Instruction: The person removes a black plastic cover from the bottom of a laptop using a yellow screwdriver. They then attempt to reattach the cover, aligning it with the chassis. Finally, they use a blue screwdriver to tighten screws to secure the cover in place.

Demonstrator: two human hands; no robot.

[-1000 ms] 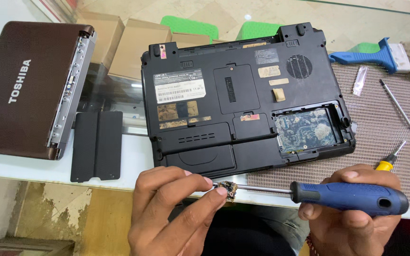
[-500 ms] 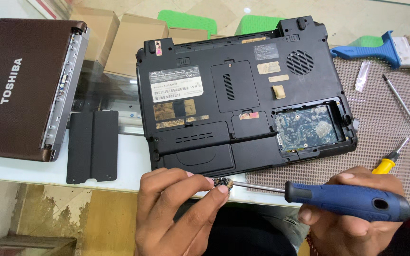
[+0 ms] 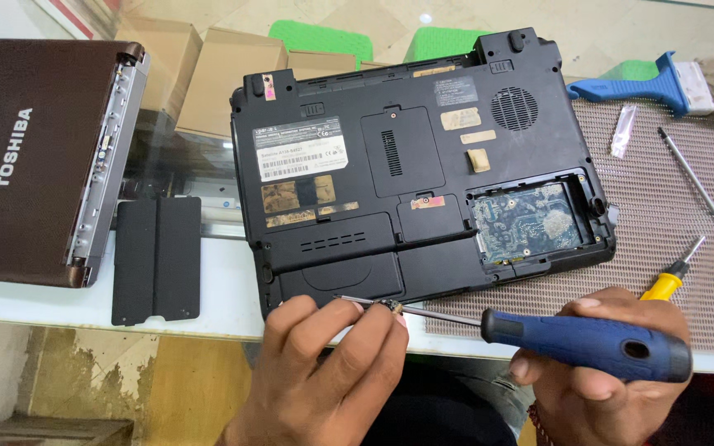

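A black laptop lies upside down on the table, with an open compartment showing a circuit board at its lower right. My right hand grips the blue handle of a screwdriver, its thin shaft running left along the laptop's front edge. My left hand pinches a small screw-like part at the shaft near the front edge, fingers closed on it.
A brown closed laptop lies at the left, with two black cover panels beside it. On the brown mat at the right lie a yellow-handled screwdriver, a long red-handled screwdriver and a blue brush. Cardboard boxes stand behind.
The view has shifted slightly. My hands stay at the laptop's front edge, the left fingers still working at the screwdriver shaft.
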